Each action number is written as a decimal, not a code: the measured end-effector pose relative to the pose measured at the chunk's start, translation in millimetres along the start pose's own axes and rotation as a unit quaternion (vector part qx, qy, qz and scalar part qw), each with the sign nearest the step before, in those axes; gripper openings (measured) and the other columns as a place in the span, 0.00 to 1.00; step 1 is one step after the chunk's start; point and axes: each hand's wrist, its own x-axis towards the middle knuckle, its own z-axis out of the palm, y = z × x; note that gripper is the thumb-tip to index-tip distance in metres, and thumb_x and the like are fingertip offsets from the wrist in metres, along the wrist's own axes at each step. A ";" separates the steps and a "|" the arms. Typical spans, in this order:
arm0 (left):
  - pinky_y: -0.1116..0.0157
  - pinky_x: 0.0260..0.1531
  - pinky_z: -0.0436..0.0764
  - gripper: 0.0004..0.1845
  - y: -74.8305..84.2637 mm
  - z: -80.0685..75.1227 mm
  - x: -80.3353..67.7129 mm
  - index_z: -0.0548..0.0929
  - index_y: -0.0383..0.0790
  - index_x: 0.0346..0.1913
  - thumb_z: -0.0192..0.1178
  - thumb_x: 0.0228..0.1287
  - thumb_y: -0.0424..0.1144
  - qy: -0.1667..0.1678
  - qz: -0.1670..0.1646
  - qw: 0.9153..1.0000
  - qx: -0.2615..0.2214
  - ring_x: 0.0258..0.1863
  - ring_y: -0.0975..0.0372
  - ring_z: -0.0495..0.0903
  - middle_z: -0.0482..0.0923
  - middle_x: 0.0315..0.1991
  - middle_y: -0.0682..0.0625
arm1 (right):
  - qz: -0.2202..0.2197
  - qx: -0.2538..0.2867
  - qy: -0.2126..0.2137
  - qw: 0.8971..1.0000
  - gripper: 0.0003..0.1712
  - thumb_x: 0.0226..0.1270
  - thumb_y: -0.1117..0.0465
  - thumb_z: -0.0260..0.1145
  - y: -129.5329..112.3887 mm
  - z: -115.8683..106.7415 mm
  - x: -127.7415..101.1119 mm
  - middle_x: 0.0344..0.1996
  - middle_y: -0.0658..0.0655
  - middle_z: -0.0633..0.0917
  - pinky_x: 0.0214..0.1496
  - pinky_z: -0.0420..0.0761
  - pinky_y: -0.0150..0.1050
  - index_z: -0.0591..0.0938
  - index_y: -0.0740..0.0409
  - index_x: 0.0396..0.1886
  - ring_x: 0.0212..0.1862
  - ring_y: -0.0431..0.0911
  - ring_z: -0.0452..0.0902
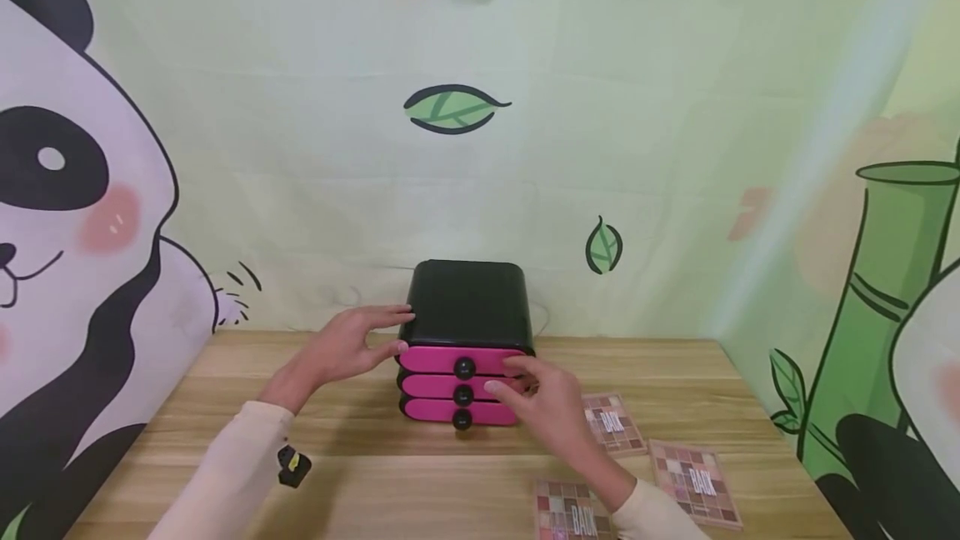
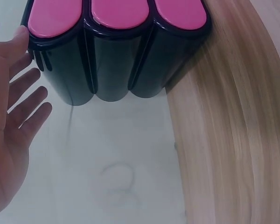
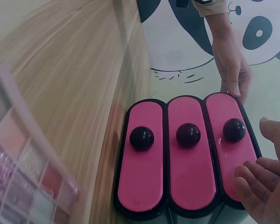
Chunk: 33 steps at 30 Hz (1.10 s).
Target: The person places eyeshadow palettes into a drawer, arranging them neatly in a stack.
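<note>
Three glossy pink rounded drawers (image 1: 459,387) fill a black plastic cabinet (image 1: 468,304); left hand (image 1: 347,346) open at 9 o'clock, right hand (image 1: 542,403) open at 3.

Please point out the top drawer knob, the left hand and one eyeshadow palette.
top drawer knob (image 1: 464,367), head view, its round face
left hand (image 1: 347,346), head view, its back
eyeshadow palette (image 1: 696,482), head view, its lid centre
</note>
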 end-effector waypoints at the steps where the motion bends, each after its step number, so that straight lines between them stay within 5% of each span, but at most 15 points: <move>1: 0.46 0.65 0.75 0.27 -0.5 0.0 0.1 0.81 0.41 0.66 0.65 0.71 0.52 0.000 0.001 1.000 -0.001 0.68 0.49 0.75 0.77 0.68 0.45 | 0.003 0.002 -0.001 1.000 0.23 0.60 0.46 0.78 -0.3 2.5 0.7 0.42 0.49 0.91 0.40 0.84 0.32 0.89 0.53 0.50 0.37 0.38 0.83; 8: 0.47 0.63 0.77 0.25 -3.8 0.5 0.3 0.83 0.43 0.65 0.66 0.70 0.51 0.006 0.004 1.000 -0.010 0.66 0.49 0.77 0.79 0.66 0.46 | 0.023 -0.001 -0.013 1.000 0.25 0.61 0.40 0.75 -0.9 19.6 5.5 0.36 0.45 0.90 0.38 0.85 0.32 0.90 0.52 0.48 0.36 0.36 0.84; 17: 0.47 0.61 0.79 0.24 -4.0 1.0 -0.8 0.84 0.44 0.64 0.65 0.71 0.51 0.011 0.012 1.000 -0.020 0.65 0.50 0.78 0.80 0.65 0.46 | 0.004 0.012 0.005 1.000 0.22 0.61 0.43 0.77 -0.5 39.2 9.8 0.31 0.47 0.91 0.35 0.85 0.31 0.92 0.56 0.43 0.33 0.36 0.86; 33: 0.54 0.49 0.83 0.24 -1.1 2.5 -0.9 0.84 0.43 0.63 0.64 0.71 0.52 0.022 0.015 1.000 -0.014 0.56 0.51 0.85 0.80 0.64 0.45 | -0.001 0.022 0.024 0.999 0.21 0.58 0.43 0.78 0.4 45.0 15.7 0.32 0.50 0.92 0.34 0.86 0.31 0.93 0.55 0.39 0.33 0.36 0.88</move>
